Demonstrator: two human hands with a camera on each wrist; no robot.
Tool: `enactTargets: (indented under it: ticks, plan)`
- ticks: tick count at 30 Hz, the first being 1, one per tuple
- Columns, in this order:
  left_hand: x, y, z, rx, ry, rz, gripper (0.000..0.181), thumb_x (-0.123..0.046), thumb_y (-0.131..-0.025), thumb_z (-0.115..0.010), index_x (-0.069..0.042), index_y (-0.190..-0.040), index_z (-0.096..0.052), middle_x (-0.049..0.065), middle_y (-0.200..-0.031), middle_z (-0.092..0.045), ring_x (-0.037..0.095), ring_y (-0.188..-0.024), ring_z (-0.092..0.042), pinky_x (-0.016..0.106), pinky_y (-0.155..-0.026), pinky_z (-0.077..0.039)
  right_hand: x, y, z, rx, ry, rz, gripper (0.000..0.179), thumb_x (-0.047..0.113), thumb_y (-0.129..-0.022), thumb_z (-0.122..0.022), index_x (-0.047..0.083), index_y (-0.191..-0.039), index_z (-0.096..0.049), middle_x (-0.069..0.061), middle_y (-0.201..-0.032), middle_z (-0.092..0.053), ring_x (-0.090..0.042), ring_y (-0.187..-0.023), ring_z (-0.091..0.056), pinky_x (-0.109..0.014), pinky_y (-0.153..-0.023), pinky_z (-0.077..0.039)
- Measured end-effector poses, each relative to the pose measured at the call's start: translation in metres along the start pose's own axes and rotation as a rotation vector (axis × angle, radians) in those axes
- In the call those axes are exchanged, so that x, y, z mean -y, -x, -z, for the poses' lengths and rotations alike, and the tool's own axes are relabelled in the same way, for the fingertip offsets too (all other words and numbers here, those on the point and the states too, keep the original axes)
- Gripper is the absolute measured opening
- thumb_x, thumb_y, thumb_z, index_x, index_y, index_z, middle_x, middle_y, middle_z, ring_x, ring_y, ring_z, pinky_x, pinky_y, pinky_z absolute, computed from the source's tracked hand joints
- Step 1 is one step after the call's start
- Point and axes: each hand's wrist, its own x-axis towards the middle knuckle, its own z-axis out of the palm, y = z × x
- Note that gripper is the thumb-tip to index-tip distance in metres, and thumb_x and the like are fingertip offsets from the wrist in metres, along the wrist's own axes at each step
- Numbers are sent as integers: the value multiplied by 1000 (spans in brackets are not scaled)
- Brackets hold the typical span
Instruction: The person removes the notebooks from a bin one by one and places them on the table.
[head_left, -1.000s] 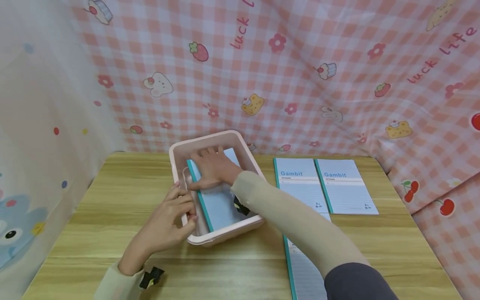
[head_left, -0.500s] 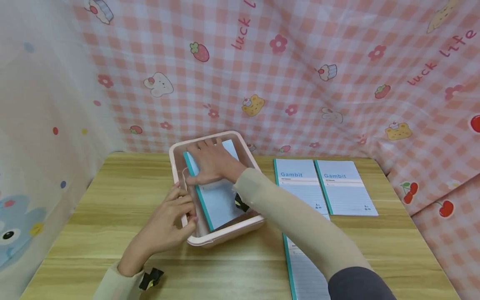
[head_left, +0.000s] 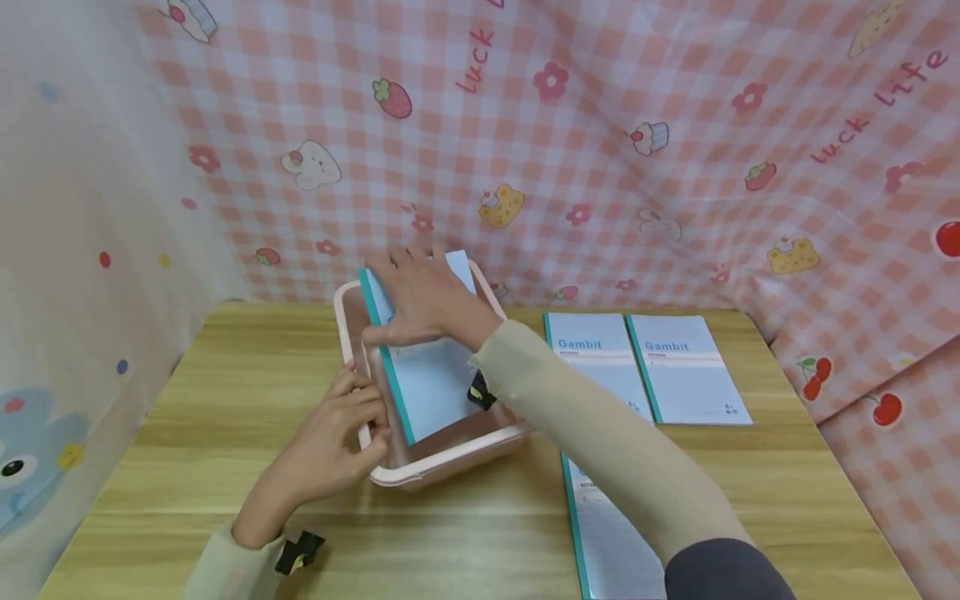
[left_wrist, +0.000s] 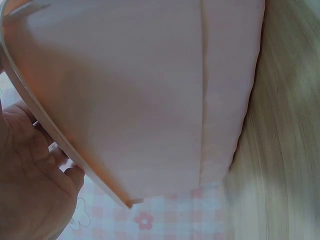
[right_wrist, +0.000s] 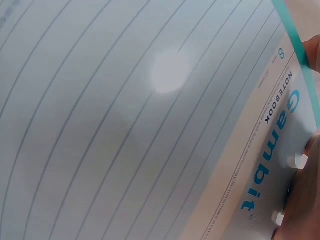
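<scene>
In the head view, my right hand [head_left: 427, 296] grips a pale blue notebook [head_left: 435, 387] with a teal spine over the pink plastic bin [head_left: 457, 454]. The notebook's top end stands above the bin's far rim, and its lower end is still within the walls. The right wrist view shows the ruled "Gambit" cover [right_wrist: 125, 125], with fingertips at the edges near its title. My left hand [head_left: 341, 437] holds the bin's left rim. Up close in the left wrist view, that hand [left_wrist: 37, 175] has its fingers at the lip of the bin wall [left_wrist: 135, 100].
Two more Gambit notebooks, a left one [head_left: 600, 367] and a right one [head_left: 690, 371], lie side by side right of the bin. Another notebook [head_left: 615, 542] lies nearer, partly under the right sleeve. A checked pink cloth [head_left: 600, 125] hangs behind the wooden table [head_left: 187, 417].
My right hand has raised the notebook up and away from me, from low inside the bin to above its far rim. The left hand keeps its place on the rim.
</scene>
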Motion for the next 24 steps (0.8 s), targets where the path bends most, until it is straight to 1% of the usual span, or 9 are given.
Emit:
enactTargets:
  ticks: [3, 6, 11, 15, 17, 19, 22, 24]
  plan:
    - [0, -1, 1, 0, 3, -4, 21, -8, -78, -63, -24, -70, -52, -16, -74, -51, 11, -97, -46, 39, -133, -16, 1, 2, 11, -34, 7, -7, 81, 73, -77, -56, 26, -141, -38, 1, -117, -53, -19, -108, -47, -48, -101, -39]
    - [1, -1, 1, 9, 4, 0, 22, -7, -78, -63, -24, -71, -52, -16, -74, -50, 11, -97, -44, 39, -133, -15, 2, 5, 22, -56, -1, -16, 78, 73, -77, -57, 26, -137, -40, 2, -114, -51, -18, -105, -46, -45, -95, -39]
    - [0, 0, 0, 12, 2, -4, 21, -7, -78, -64, -24, -71, -53, -15, -74, -51, 11, -97, -45, 42, -133, -18, 2, 15, 38, -82, -10, -21, 82, 73, -77, -57, 26, -142, -39, 2, -121, -52, -19, -113, -46, -46, -100, -38]
    - [0, 1, 0, 12, -4, -2, 21, -8, -78, -64, -25, -72, -53, -16, -75, -52, 12, -98, -47, 41, -132, -18, 2, 25, 54, -135, -34, -14, 77, 69, -77, -57, 25, -139, -41, 2, -120, -52, -18, -111, -45, -42, -94, -36]
    - [0, 1, 0, 16, -9, 1, 21, -8, -78, -65, -25, -72, -54, -16, -75, -52, 12, -99, -48, 44, -132, -19, 0, 32, 64, -165, -45, -12, 75, 68, -77, -58, 24, -136, -42, 1, -119, -53, -18, -108, -45, -41, -91, -35]
    - [1, 1, 0, 18, -11, 5, 21, -8, -79, -65, -25, -72, -54, -16, -76, -52, 12, -100, -48, 47, -132, -20, -3, 39, 75, -191, -49, -20, 77, 68, -77, -59, 24, -138, -43, 0, -123, -53, -20, -110, -45, -41, -92, -34]
    - [1, 1, 0, 17, -7, 11, 21, -8, -78, -65, -25, -72, -54, -15, -76, -53, 12, -101, -48, 47, -132, -19, -8, 49, 89, -229, -51, -38, 81, 66, -75, -60, 22, -141, -44, -2, -130, -54, -21, -117, -45, -42, -93, -34]
    - [2, 0, 0, 17, -3, 17, 20, -8, -77, -64, -24, -72, -54, -14, -77, -54, 13, -101, -49, 44, -133, -17, -12, 57, 97, -258, -53, -46, 81, 64, -73, -61, 22, -141, -44, -2, -131, -54, -22, -117, -45, -41, -92, -35]
